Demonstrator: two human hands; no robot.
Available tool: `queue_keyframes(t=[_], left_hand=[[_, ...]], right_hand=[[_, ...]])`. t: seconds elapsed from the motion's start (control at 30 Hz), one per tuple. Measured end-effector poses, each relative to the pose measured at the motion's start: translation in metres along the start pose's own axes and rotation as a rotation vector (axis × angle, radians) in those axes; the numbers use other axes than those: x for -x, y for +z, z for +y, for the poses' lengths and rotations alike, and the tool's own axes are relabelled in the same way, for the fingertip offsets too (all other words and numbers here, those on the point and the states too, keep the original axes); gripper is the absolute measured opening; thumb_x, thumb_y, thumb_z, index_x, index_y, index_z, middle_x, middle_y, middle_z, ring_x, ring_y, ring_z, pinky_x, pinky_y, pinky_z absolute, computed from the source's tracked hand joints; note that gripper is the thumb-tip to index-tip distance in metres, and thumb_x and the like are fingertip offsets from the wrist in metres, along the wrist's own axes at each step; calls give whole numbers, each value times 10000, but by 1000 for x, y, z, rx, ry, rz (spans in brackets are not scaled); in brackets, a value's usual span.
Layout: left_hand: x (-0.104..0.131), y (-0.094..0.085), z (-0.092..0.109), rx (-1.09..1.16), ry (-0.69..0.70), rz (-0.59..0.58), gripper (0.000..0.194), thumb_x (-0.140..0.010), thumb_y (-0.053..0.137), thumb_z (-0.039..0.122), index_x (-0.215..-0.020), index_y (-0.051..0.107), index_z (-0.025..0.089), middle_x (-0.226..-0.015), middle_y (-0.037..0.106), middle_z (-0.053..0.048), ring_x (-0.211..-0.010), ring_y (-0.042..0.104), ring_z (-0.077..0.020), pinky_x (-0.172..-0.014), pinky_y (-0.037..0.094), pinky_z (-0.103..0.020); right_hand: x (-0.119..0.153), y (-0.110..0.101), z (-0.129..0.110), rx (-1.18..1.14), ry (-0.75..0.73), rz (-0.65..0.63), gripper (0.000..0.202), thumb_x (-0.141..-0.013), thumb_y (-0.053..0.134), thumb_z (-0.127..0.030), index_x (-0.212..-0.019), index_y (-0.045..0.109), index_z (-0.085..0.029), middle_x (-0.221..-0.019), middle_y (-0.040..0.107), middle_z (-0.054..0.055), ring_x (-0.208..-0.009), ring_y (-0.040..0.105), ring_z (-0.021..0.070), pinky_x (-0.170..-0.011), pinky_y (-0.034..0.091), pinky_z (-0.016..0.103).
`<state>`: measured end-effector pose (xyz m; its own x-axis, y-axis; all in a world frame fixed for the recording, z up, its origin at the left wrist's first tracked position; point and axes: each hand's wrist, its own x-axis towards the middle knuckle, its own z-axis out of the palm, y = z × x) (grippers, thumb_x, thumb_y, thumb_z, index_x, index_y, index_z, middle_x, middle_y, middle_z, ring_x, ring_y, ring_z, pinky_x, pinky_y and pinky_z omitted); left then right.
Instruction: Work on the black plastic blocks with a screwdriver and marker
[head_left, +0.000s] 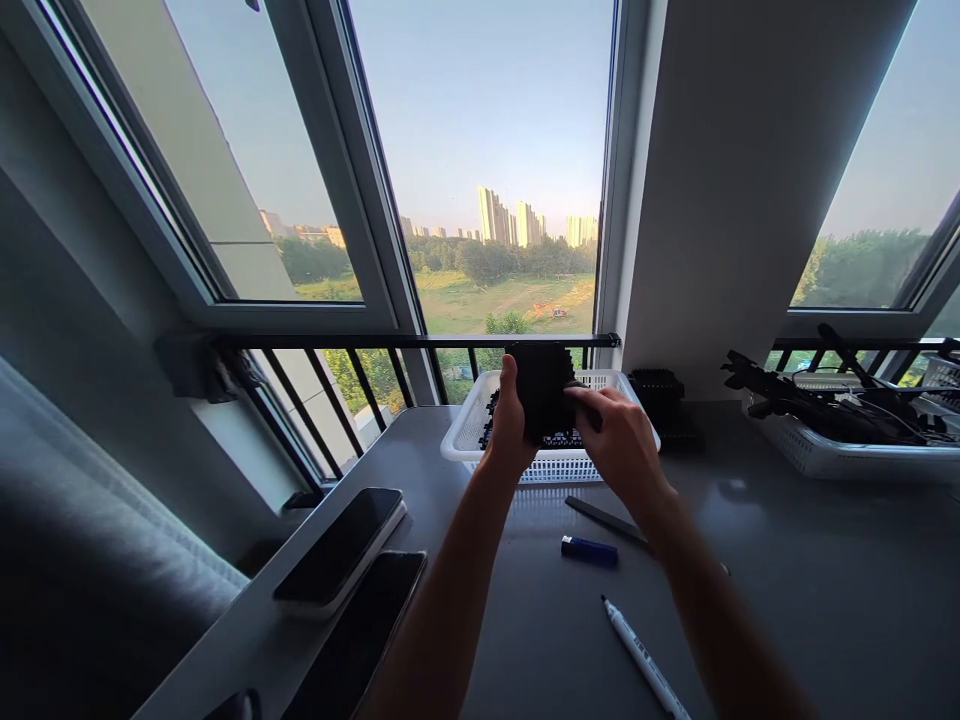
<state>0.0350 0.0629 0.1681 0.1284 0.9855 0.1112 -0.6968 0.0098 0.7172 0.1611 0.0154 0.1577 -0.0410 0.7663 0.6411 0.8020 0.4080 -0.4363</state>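
Observation:
A black block-like piece [541,392] with a ridged, toothed right edge is held upright above the white basket. My left hand [508,425] grips it from the left, thumb up along its side. My right hand [621,428] is closed, its fingertips pinched at the block's right edge. Any small part between those fingertips is too dark to make out. Behind and below the block stands the white perforated basket [459,445], with black toothed pieces [491,412] inside, partly hidden by my hands.
Nearer me lie a blue lighter [589,551], a dark flat strip [606,518] and a white marker [641,655]. Two phones [341,545] [364,635] are at left. Black ridged pieces [656,395] and another basket [832,455] of black parts stand at right.

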Motion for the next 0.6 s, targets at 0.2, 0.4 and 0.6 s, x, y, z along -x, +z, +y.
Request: queue_keyframes(t=[0.2, 0.4, 0.6], left_hand=[[-6, -10, 0, 13, -25, -51, 584, -840, 492, 621, -1107, 672, 134, -920, 747, -96, -888, 707, -230, -829, 562, -331], [-5, -9, -1, 18, -107, -65, 594, -824, 501, 632, -1122, 669, 146, -940, 744, -104, -887, 705, -238, -826, 562, -341], [3, -1, -8, -51, -134, -122, 540, -832, 509, 593, -1092, 678, 150, -882, 748, -85, -838, 709, -234, -773, 569, -314]], right_hand=[[-5, 0, 9, -66, -29, 52, 312, -883, 508, -169, -1167, 629, -214, -1082, 679, 73, -931, 647, 215, -821, 491, 326], [-6, -15, 11, -231, 19, 243, 231, -906, 505, -298, -994, 688, -187, -951, 714, 62, -876, 660, 202, -810, 489, 309], [-2, -5, 1, -44, 80, 154, 225, -928, 472, -324, -982, 655, -205, -803, 709, 44, -708, 653, 191, -634, 419, 264]])
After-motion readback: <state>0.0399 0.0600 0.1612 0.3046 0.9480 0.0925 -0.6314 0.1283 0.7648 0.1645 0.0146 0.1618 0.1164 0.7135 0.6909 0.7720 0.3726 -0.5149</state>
